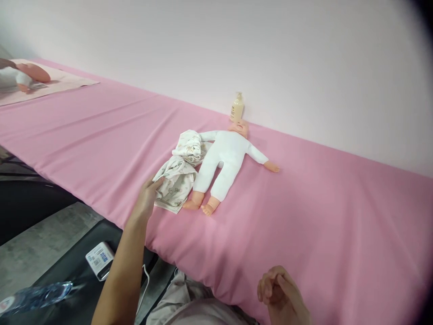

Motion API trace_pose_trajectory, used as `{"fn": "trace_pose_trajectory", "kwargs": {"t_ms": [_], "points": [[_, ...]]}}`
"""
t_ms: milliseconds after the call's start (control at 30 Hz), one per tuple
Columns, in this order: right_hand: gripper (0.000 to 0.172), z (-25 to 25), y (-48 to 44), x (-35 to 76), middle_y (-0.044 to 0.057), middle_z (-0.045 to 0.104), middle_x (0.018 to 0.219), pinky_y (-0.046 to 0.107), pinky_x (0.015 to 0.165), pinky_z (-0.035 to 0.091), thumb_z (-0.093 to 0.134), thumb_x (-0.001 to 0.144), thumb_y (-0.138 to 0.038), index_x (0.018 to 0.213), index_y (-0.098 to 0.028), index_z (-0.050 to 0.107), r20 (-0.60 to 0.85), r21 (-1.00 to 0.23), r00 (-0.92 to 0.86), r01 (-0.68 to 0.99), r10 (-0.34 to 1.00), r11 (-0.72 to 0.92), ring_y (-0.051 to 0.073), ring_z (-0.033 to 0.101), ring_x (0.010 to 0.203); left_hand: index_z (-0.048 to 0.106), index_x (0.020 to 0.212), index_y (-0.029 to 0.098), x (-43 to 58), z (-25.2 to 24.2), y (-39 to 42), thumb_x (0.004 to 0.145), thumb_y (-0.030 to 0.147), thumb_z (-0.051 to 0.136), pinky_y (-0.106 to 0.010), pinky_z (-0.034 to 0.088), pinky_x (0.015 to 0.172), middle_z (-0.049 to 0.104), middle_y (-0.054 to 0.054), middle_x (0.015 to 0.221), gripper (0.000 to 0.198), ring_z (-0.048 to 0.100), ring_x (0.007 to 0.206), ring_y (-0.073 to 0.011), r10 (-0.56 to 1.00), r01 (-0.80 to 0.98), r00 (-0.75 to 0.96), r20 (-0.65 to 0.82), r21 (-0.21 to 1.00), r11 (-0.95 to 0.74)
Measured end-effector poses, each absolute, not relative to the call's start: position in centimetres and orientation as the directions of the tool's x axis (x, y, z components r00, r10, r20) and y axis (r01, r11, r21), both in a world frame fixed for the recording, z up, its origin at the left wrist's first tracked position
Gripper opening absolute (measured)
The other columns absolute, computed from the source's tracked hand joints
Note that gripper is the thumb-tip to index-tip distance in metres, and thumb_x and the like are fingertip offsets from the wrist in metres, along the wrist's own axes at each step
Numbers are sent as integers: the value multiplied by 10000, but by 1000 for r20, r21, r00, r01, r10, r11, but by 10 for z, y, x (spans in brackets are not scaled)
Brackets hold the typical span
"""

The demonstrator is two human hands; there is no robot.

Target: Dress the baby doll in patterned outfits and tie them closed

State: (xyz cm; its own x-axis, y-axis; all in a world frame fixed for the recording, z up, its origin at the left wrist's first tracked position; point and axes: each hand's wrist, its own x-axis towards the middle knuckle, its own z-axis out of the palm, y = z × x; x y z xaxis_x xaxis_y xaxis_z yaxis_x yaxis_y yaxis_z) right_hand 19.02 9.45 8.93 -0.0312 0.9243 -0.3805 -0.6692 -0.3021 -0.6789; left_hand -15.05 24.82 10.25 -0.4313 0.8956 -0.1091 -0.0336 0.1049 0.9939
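A baby doll (226, 151) with a white cloth body lies face up on the pink sheet (297, 216), its head toward the wall. Beside its legs, on the left, is a folded printed cloth (174, 183), whose left edge my left hand (149, 194) grips between thumb and fingers. A second folded printed cloth (188, 145) lies just above it, against the doll's arm. My right hand (279, 291) hovers low at the sheet's near edge, its fingers curled in and holding nothing that I can see.
A pump bottle (237, 107) stands by the wall behind the doll's head. Another doll (25, 76) lies on a pale mat (74, 82) at the far left. On a black seat (81, 253) at lower left are a white box (100, 260) and a plastic bottle (37, 297).
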Motion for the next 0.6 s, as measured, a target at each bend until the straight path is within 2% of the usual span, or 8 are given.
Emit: {"fn": "trace_pose_trajectory", "kwargs": {"t_ms": [100,167,233,267,333,433,533,600], "points": [[213,91,96,189,-19,525,512,216,515,371,669,748,-397,692,-194,637,-365,-677,-39,-675,930,-294,94,497,482,618,1101,84,-155,100,250,729,399,610,-257,467,644,689,-55,934,487,623,851,-238,922,87,-360,-144,979,187],[210,91,95,189,-18,525,516,214,512,364,669,748,-396,701,-194,637,-354,-675,-50,-678,934,-292,94,496,486,635,1134,140,-155,101,251,706,402,620,-307,480,794,640,-80,1158,502,574,1061,-291,943,293,-311,-118,932,213],[212,91,94,189,-16,521,517,213,507,353,663,753,-397,704,-193,633,-346,-675,-62,-677,936,-294,95,495,487,654,1130,189,-152,105,252,682,391,640,-324,458,881,600,-54,1239,492,527,1145,-297,955,494,-290,-69,843,211],[211,91,93,190,-16,519,518,214,506,349,658,757,-395,705,-193,630,-343,-676,-65,-676,937,-294,94,492,485,658,1129,193,-150,109,252,687,395,637,-321,468,860,622,-40,1198,487,550,1106,-289,956,547,-289,-60,808,216],[205,91,90,191,-17,515,521,219,512,349,645,766,-392,712,-196,626,-335,-683,-57,-672,940,-285,96,489,489,659,1125,167,-148,119,253,712,412,621,-284,498,697,686,-13,946,482,620,861,-231,942,550,-328,-76,795,256],[201,89,85,197,-16,506,535,227,526,353,619,787,-384,721,-194,622,-331,-716,-23,-645,943,-267,102,490,510,656,1112,114,-152,138,261,716,368,642,-195,423,506,602,35,645,471,528,563,-108,892,440,-453,7,871,217],[200,82,81,205,-12,508,569,233,535,360,599,809,-364,715,-188,618,-341,-758,13,-595,940,-266,102,488,527,663,1046,59,-164,167,274,677,246,666,-189,428,527,580,27,669,414,500,580,-75,639,353,-711,293,935,-35],[190,80,82,206,-11,514,583,236,539,371,593,817,-356,729,-192,625,-334,-784,17,-561,943,-267,104,488,535,639,1031,39,-164,189,276,681,181,630,-209,457,583,583,6,759,377,512,664,-85,434,379,-793,428,904,-199]]}}
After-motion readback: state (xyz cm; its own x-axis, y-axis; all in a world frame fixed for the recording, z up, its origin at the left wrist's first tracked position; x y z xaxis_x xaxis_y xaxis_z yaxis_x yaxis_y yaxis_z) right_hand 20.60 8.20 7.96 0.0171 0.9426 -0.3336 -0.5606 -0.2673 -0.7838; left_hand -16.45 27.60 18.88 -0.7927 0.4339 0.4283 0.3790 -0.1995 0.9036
